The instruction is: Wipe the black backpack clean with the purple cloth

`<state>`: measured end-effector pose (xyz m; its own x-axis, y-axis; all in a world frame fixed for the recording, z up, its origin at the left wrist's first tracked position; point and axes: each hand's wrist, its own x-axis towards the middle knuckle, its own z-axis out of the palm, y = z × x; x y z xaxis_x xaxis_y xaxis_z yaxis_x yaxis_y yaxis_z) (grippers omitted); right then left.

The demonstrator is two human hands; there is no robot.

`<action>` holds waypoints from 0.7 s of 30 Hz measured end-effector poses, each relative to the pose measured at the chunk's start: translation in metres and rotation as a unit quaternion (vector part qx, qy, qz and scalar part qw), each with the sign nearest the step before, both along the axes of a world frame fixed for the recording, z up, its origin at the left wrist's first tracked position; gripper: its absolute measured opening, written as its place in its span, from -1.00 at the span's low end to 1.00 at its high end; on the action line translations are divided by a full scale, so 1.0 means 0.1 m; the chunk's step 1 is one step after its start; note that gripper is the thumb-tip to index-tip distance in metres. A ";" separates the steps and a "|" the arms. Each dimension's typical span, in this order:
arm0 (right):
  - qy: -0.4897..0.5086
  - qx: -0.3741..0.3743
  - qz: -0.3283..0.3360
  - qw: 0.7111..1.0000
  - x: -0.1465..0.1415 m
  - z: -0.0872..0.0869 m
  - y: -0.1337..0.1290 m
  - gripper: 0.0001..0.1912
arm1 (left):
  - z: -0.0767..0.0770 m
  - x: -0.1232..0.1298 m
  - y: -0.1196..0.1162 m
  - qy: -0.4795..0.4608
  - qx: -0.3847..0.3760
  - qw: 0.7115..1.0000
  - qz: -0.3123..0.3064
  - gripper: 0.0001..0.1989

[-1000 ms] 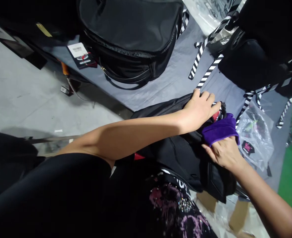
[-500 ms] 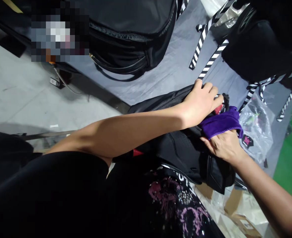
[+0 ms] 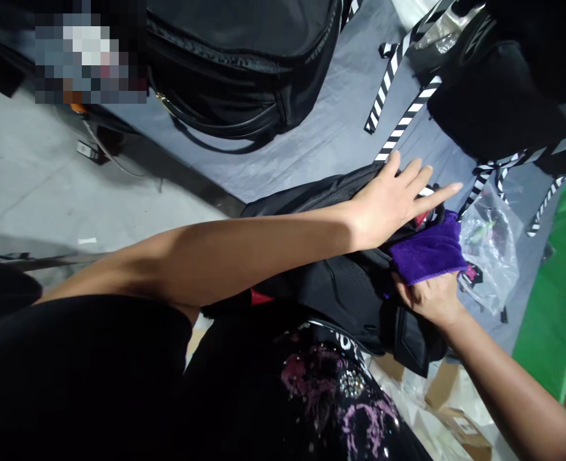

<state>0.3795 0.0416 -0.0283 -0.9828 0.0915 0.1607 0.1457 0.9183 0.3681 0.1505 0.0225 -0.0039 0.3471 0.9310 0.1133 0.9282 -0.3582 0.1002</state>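
Note:
A black backpack (image 3: 355, 294) lies at the near edge of the grey-covered table, partly under my forearm. My left hand (image 3: 396, 202) rests on its upper part with the fingers spread and the index finger stretched out to the right. My right hand (image 3: 431, 294) is bent around a purple cloth (image 3: 429, 250), which hides most of its fingers and lies against the bag's right end. Between my hands, a small red piece and a black-and-white striped strap show on the bag.
Another black bag (image 3: 244, 83) stands at the back left of the table (image 3: 350, 109). A dark bag (image 3: 485, 96) with striped straps is at the right, near a clear plastic bag (image 3: 492, 243). Cardboard boxes (image 3: 460, 426) lie below the table.
The fingers of my left hand have spread, and its index finger now points out to the right. My right hand and the purple cloth have shifted slightly down. The whole view has moved a little.

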 end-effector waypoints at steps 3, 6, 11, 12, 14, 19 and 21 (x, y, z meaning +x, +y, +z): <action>-0.024 -0.030 -0.039 0.998 0.02 -0.05 0.02 -0.77 | 0.00 0.03 0.03 0.018 0.005 0.999 -0.026 0.02; -0.025 -0.067 -0.057 0.996 0.03 -0.07 0.04 -0.78 | -0.01 0.05 0.05 0.013 0.001 1.000 -0.020 0.00; 0.048 -0.069 0.005 0.996 0.04 -0.05 0.03 -0.85 | 0.04 0.04 0.04 0.011 -0.019 1.000 -0.019 -0.13; 0.057 -0.067 0.011 0.996 0.05 -0.05 0.02 -0.84 | 0.05 0.04 0.04 0.009 -0.023 0.999 -0.020 -0.15; 0.069 -0.067 0.012 0.995 0.07 -0.05 0.00 -0.82 | 0.07 0.03 0.03 0.003 -0.027 0.999 -0.021 -0.17; 0.053 -0.087 -0.016 0.995 0.01 0.03 -0.01 -0.84 | 0.04 0.05 0.04 -0.003 -0.018 1.000 -0.012 -0.23; 0.009 -0.096 -0.015 0.995 -0.10 0.11 0.01 -0.75 | 0.02 0.06 0.05 -0.011 -0.014 1.000 -0.004 -0.26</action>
<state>0.3694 0.0430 -0.0170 -0.9760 0.1525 0.1553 0.1801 0.9665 0.1829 0.1562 0.0271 -0.0017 0.3523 0.9311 0.0948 0.9228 -0.3625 0.1305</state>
